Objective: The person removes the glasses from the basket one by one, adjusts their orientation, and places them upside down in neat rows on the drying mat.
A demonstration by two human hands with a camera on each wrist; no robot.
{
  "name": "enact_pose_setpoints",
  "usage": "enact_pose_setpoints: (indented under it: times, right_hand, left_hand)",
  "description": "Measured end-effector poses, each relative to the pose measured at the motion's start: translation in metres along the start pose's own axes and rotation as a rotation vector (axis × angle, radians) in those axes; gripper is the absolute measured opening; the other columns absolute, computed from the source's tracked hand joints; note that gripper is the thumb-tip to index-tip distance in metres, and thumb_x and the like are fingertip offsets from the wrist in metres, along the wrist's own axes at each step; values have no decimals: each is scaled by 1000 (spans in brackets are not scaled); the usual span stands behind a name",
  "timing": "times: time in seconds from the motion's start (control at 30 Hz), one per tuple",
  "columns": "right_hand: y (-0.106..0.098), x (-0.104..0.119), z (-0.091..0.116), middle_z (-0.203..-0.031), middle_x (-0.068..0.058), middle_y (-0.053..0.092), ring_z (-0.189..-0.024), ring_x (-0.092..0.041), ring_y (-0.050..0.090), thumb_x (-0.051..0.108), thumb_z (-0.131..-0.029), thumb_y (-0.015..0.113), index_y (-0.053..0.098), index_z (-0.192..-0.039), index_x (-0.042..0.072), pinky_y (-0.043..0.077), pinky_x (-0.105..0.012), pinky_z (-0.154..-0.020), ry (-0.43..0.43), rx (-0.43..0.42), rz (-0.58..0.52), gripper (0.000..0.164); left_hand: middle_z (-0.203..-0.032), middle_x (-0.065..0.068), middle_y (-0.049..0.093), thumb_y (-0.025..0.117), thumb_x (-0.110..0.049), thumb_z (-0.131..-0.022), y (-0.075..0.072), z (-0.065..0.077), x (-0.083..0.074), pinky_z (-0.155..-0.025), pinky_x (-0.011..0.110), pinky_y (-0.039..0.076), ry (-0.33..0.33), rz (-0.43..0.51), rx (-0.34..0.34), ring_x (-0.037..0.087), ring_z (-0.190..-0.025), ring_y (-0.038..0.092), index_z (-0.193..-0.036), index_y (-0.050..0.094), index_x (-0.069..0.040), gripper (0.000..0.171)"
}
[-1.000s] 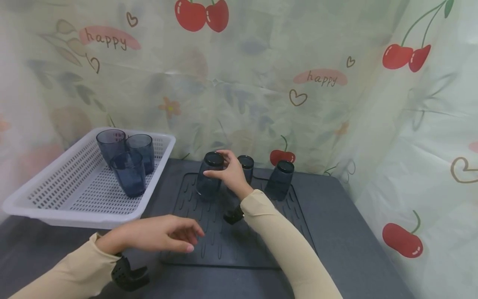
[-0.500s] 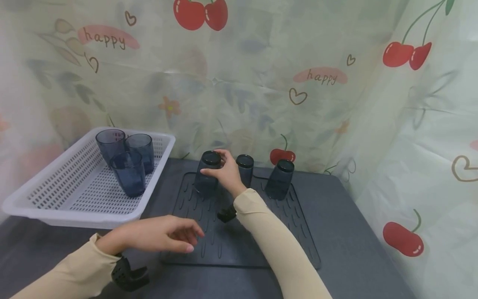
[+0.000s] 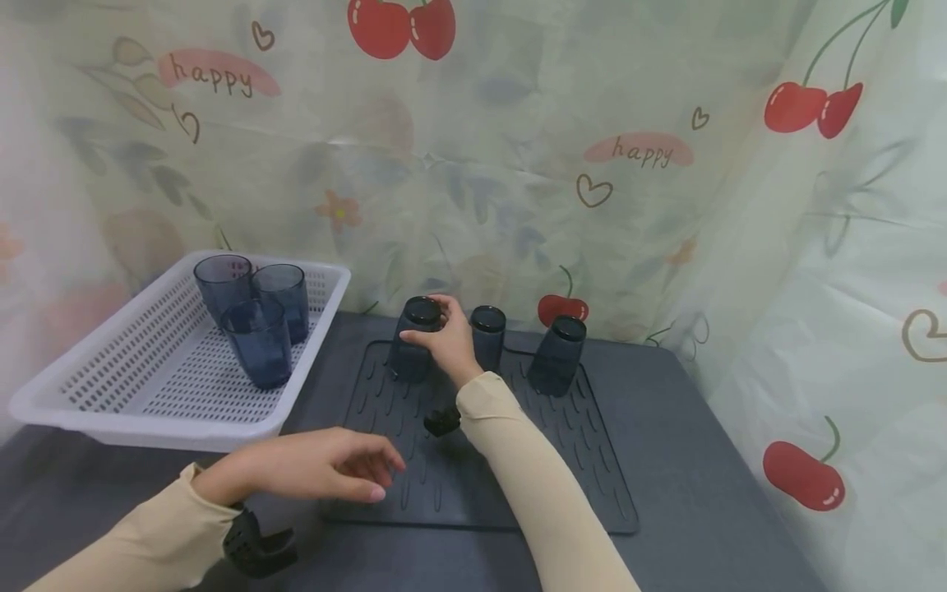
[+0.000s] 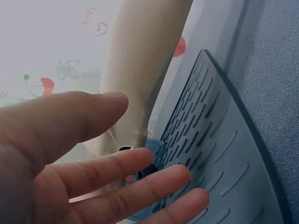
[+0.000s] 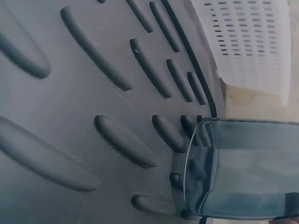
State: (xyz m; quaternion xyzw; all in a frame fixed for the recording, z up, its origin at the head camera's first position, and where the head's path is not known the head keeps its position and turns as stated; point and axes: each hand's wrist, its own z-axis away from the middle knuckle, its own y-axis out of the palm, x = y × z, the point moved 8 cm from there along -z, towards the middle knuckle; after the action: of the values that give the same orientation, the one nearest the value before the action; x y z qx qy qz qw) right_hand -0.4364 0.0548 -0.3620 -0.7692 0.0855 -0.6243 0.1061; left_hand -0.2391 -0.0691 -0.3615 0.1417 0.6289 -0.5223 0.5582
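Note:
My right hand (image 3: 451, 341) grips an upside-down blue-tinted glass (image 3: 409, 355) near its base, thumb on the near side. In the right wrist view the glass (image 5: 247, 168) has its rim right at the ridged drying mat (image 5: 112, 107), with a sliver of fingertip at the lower corner. Two more upturned glasses stand on the drying mat (image 3: 488, 493): one glass (image 3: 488, 341) just behind my right hand, another glass (image 3: 556, 358) farther right. Over the mat's front left corner hovers my left hand (image 3: 318, 464), holding nothing; its fingers (image 4: 126, 200) are relaxed and spread from the thumb.
On the left stands a white perforated basket (image 3: 89, 432) with three upright blue glasses, one of them the front glass (image 3: 259, 345). A grey cloth covers the table (image 3: 688, 460). Behind it hangs a cherry-printed curtain (image 3: 473, 115).
The glass in my right hand has shifted slightly back on the mat, and my right forearm has swung left. My left hand has stayed in place.

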Motion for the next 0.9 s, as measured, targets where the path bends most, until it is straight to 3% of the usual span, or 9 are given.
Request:
enact_pose_setpoints:
  times: [0.43, 0.9]
  right_hand:
    - [7, -5, -4, -133, -6, 57, -121, -23, 56, 13, -73, 85, 49, -135, 17, 49, -41, -97, -22, 10, 19, 72]
    - [11, -7, -4, -141, -6, 50, -129, -24, 49, 14, -75, 84, 45, -137, 20, 44, -42, -104, 20, 50, 31, 73]
  left_hand:
    - [-116, 7, 66, 58, -26, -98, 0, 1, 1, -88, 23, 51, -4, -1, -1, 10, -106, 63, -126, 58, -14, 31]
    - [-115, 8, 66, 58, -25, -98, 3, 1, 1, -89, 22, 51, 7, -11, 0, 10, -105, 63, -127, 57, -8, 34]
